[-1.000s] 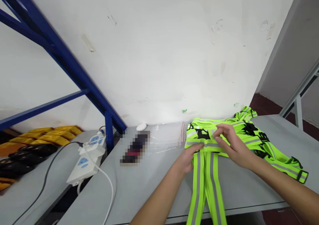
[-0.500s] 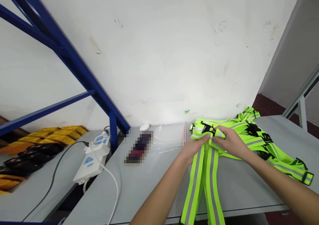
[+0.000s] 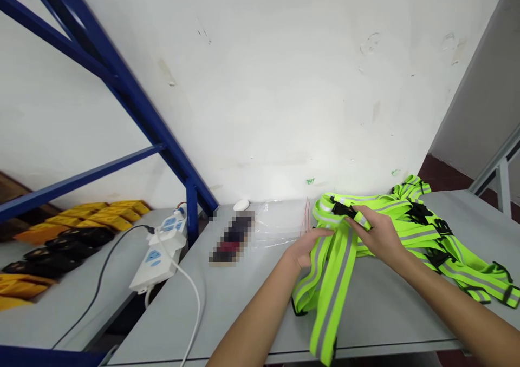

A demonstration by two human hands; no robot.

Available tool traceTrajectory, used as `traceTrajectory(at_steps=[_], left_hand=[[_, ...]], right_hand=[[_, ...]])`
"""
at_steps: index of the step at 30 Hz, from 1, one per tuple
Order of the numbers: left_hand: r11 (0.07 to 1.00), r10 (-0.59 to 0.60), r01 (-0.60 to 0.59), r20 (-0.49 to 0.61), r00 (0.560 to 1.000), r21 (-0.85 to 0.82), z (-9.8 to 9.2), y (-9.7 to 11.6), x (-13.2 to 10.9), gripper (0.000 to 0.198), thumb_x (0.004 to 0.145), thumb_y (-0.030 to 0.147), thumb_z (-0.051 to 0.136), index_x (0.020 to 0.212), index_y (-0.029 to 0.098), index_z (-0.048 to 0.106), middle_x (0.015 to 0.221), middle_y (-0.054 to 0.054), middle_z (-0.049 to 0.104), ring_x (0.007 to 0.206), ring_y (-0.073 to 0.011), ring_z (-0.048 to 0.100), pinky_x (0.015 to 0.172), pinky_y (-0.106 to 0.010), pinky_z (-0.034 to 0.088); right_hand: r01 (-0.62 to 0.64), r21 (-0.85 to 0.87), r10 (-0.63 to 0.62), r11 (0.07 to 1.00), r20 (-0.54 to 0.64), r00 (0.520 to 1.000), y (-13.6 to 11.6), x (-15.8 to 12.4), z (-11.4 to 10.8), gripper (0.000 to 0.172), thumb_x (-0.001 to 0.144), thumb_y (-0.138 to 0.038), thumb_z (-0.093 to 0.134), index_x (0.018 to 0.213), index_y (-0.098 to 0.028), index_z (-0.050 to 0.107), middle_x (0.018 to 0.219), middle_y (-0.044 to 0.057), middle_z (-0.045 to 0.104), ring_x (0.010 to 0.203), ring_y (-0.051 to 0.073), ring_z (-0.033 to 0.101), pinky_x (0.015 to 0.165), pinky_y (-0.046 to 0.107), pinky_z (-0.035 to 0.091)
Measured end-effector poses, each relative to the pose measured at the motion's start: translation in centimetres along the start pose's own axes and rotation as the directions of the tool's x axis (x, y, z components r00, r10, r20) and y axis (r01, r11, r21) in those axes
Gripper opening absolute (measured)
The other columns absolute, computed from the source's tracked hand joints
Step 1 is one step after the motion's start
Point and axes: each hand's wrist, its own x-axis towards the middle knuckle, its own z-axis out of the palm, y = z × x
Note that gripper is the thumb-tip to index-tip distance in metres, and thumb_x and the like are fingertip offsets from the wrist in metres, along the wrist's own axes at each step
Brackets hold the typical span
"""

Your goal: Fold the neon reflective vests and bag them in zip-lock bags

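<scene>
A neon-yellow reflective strap vest (image 3: 333, 269) with grey stripes and black buckles lies on the grey table (image 3: 244, 313), its long straps running toward the front edge. My left hand (image 3: 303, 248) grips the straps at their left side, fingers curled around them. My right hand (image 3: 376, 233) pinches the folded upper part of the same vest near a black buckle. More vests of the same kind lie in a heap (image 3: 439, 237) to the right.
Clear plastic bags (image 3: 280, 223) lie at the back of the table, beside a blurred dark object (image 3: 232, 238) and a small white oval thing (image 3: 241, 205). A white power strip (image 3: 156, 256) with cable lies at left. A blue rack frame (image 3: 190, 215) and yellow and black items (image 3: 60, 237) stand left.
The hanging straps have been drawn up onto the table and now lie bunched and slanted leftward. My left hand slid down and left along them; my right hand stayed pinched at the top.
</scene>
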Motion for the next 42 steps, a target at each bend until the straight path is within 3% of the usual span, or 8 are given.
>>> traceTrajectory(at_steps=[3, 7, 15, 18, 22, 28, 37, 42], left_hand=[[0.996, 0.014, -0.008, 0.066, 0.998, -0.094, -0.3, -1.0, 0.1, 0.04, 0.067, 0.019, 0.071, 0.105, 0.009, 0.067, 0.092, -0.013, 0.074, 0.085, -0.0293, 0.071, 0.077, -0.036, 0.051], [0.989, 0.124, -0.135, -0.161, 0.979, -0.056, 0.5, -1.5, -0.6, 0.042, 0.06, 0.003, 0.07, 0.101, 0.01, 0.068, 0.086, -0.011, 0.074, 0.077, -0.0261, 0.071, 0.073, -0.033, 0.052], [0.967, 0.185, -0.233, -0.346, 0.92, -0.101, 1.5, -3.1, -0.7, 0.043, 0.077, 0.037, 0.073, 0.11, 0.012, 0.064, 0.095, -0.013, 0.073, 0.087, -0.0271, 0.07, 0.079, -0.037, 0.053], [0.974, 0.178, -0.217, -0.371, 0.912, -0.068, 1.4, -3.3, -0.6, 0.043, 0.074, 0.033, 0.076, 0.109, 0.011, 0.064, 0.093, -0.014, 0.073, 0.079, -0.0268, 0.071, 0.07, -0.037, 0.056], [0.981, 0.183, -0.194, -0.334, 0.925, 0.001, 1.6, -3.3, -1.1, 0.046, 0.069, 0.033, 0.079, 0.107, 0.012, 0.065, 0.092, -0.013, 0.073, 0.072, -0.0269, 0.07, 0.058, -0.036, 0.056], [0.981, 0.192, -0.193, -0.296, 0.936, 0.024, 2.6, -3.8, -1.3, 0.042, 0.067, 0.029, 0.08, 0.103, 0.014, 0.066, 0.088, -0.01, 0.073, 0.072, -0.0237, 0.07, 0.058, -0.033, 0.056], [0.991, 0.117, -0.129, -0.241, 0.963, -0.034, 1.5, -2.8, -1.5, 0.03, 0.063, 0.015, 0.078, 0.092, 0.011, 0.068, 0.086, -0.011, 0.072, 0.07, -0.021, 0.068, 0.069, -0.035, 0.054], [0.979, 0.198, -0.202, -0.125, 0.972, -0.027, 1.6, -3.3, -1.1, 0.029, 0.069, 0.018, 0.076, 0.096, 0.015, 0.068, 0.101, -0.013, 0.068, 0.098, -0.0292, 0.063, 0.079, -0.042, 0.051]], right_hand=[[0.241, -0.14, -0.238, 0.96, 0.039, 0.971, 1.2, -0.6, 0.6, 0.023, 0.093, -0.02, 0.048, 0.111, -0.021, 0.063, 0.103, 0.006, 0.074, 0.088, 0.02, 0.069, 0.068, 0.028, 0.053], [0.473, -0.268, -0.446, 0.839, 0.158, 0.881, 2.4, -1.7, 1.5, 0.031, 0.092, -0.01, 0.044, 0.115, -0.02, 0.062, 0.116, 0.006, 0.07, 0.102, 0.02, 0.065, 0.077, 0.031, 0.054], [0.555, -0.219, -0.453, 0.803, 0.382, 0.806, 1.4, -2.9, 2.5, 0.036, 0.089, -0.009, 0.049, 0.123, -0.013, 0.058, 0.124, 0.013, 0.064, 0.108, 0.028, 0.059, 0.085, 0.041, 0.054], [0.421, -0.004, -0.373, 0.907, 0.458, 0.807, 1.0, -2.3, 0.7, 0.049, 0.086, -0.013, 0.054, 0.135, -0.017, 0.049, 0.132, 0.013, 0.058, 0.119, 0.029, 0.052, 0.096, 0.045, 0.049], [-0.099, 0.225, 0.003, 0.969, 0.393, 0.919, 1.4, -0.9, -1.5, 0.072, 0.084, -0.037, 0.063, 0.147, -0.026, 0.028, 0.143, 0.011, 0.046, 0.124, 0.027, 0.049, 0.1, 0.045, 0.046], [-0.458, 0.386, 0.051, 0.801, 0.718, 0.694, 1.0, 1.2, -1.0, 0.043, 0.083, -0.039, 0.062, 0.122, -0.022, 0.063, 0.113, 0.002, 0.069, 0.102, 0.028, 0.064, 0.088, 0.039, 0.052], [-0.284, 0.188, 0.204, 0.94, 0.358, 0.911, 0.7, -0.2, 1.1, 0.026, 0.083, -0.028, 0.058, 0.105, -0.023, 0.07, 0.096, 0.002, 0.075, 0.085, 0.026, 0.071, 0.071, 0.035, 0.056], [0.161, 0.027, -0.162, 0.987, 0.056, 0.985, 0.8, -1.5, 2.6, 0.05, 0.074, -0.001, 0.046, 0.114, -0.025, 0.065, 0.107, 0.002, 0.073, 0.095, 0.02, 0.069, 0.079, 0.033, 0.057]])
